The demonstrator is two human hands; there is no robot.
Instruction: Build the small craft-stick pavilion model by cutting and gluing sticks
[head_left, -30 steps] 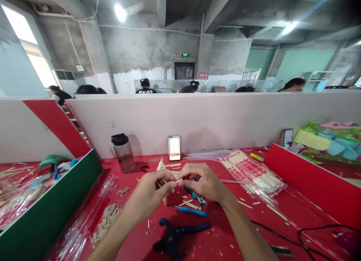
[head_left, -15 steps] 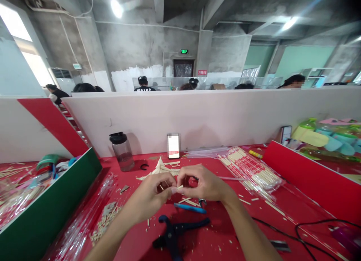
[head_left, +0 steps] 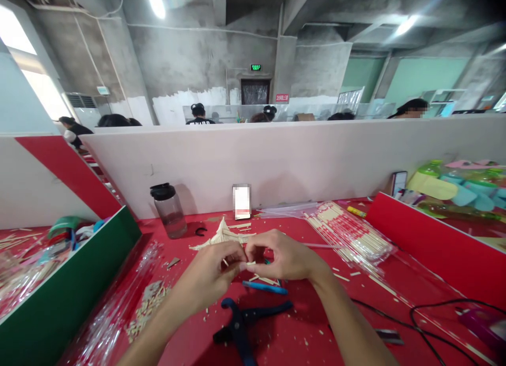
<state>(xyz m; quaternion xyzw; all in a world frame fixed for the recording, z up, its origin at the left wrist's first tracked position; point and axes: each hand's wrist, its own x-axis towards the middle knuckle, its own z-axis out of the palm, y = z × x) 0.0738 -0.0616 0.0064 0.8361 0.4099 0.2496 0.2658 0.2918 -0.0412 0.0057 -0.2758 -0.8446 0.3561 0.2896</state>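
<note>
- Since 1 s ago, both hands drifted a bit up/away over the table; the stick model now shows more clearly behind them.
- Your left hand (head_left: 213,273) & right hand (head_left: 284,258) are closed, fingertips pinching a short stick piece (head_left: 250,262) between them, prob. for a steady grip.
- Blue-handled cutter (head_left: 264,288) & black pliers (head_left: 241,324) lie just below, within reach.
- Stick model (head_left: 223,235) sits right behind hands on the red table (head_left: 316,334).

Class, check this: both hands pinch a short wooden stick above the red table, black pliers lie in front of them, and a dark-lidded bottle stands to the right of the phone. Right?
Not quite. In the head view the bottle stands left of the phone. The rest holds: left hand and right hand pinch the stick above the table, pliers nearby.
</note>
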